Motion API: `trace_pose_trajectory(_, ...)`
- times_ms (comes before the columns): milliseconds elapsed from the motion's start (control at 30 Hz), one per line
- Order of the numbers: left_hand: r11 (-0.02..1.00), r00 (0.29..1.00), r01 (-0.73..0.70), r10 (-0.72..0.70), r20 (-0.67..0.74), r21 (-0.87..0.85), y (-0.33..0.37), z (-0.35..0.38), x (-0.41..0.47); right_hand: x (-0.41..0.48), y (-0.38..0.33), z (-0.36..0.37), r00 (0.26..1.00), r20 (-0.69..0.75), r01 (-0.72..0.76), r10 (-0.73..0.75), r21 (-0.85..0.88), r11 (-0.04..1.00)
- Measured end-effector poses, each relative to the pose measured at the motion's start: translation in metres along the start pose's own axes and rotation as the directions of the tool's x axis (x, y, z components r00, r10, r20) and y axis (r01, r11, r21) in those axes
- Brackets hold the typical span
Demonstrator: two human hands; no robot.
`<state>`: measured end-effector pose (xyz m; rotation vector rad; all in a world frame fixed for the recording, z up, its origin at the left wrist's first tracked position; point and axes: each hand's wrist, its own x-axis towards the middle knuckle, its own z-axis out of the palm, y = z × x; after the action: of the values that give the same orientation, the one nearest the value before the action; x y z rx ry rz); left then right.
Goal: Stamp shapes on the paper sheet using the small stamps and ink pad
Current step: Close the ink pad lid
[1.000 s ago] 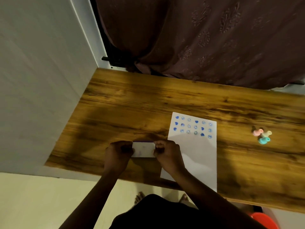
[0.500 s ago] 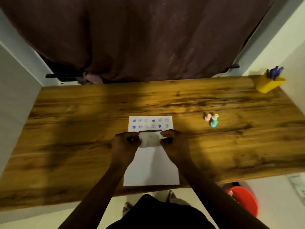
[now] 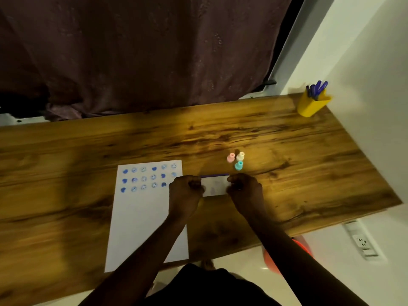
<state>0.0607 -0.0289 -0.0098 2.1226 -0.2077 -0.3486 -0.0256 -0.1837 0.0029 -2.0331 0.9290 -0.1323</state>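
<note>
A white paper sheet lies on the wooden table, with three rows of blue stamped shapes across its top. Both hands hold a small white ink pad case with a blue far edge, just right of the sheet. My left hand grips its left end and my right hand grips its right end. Three small stamps stand close behind the case: a pink stamp, a cream stamp and a teal stamp.
A yellow cup with blue pens stands at the table's far right corner by the white wall. A dark curtain hangs behind the table. A red object sits on the floor under the near edge.
Both hands have carried the ink pad case from the left of the sheet, across it, to its right side near the stamps. The camera has swung to the right.
</note>
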Motion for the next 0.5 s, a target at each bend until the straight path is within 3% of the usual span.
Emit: trace_pose_trajectory(500, 0.997, 0.998, 0.056, -0.056, 0.008, 0.060, 0.000, 0.026, 0.005, 0.028, 0.032, 0.003, 1.000, 0.014, 0.023, -0.023, -0.022, 0.999)
